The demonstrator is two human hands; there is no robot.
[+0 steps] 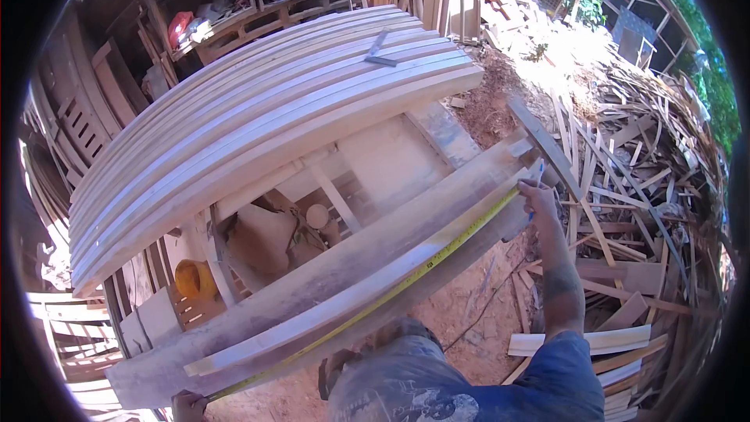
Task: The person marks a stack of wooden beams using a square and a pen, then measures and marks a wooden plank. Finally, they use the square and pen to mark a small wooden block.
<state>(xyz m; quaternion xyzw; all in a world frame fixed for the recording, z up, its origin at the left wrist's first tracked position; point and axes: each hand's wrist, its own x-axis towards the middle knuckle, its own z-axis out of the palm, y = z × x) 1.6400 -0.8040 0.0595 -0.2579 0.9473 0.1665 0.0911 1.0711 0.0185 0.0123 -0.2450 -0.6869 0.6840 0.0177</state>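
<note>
A yellow tape measure point(429, 263) is stretched along a pale wooden board point(355, 302), which lies lengthwise on a wide, dusty plank point(289, 297). At the lower left, my left hand point(188, 405) is closed on one end of the tape, partly cut off by the view's dark edge. My right hand point(536, 197) is closed near the board's far right end, at the other end of the tape. A slim blue-and-white thing like a pen point(541, 166) sticks up from its fingers. Whether the tape's case is in either hand is hidden.
Several long planed beams point(273, 101) lie side by side across the bench, with a metal square point(380, 52) on top. A yellow container point(195, 279) sits below, between the planks. Scrap wood point(633, 187) is heaped at right. Cluttered shelves point(226, 8) stand behind.
</note>
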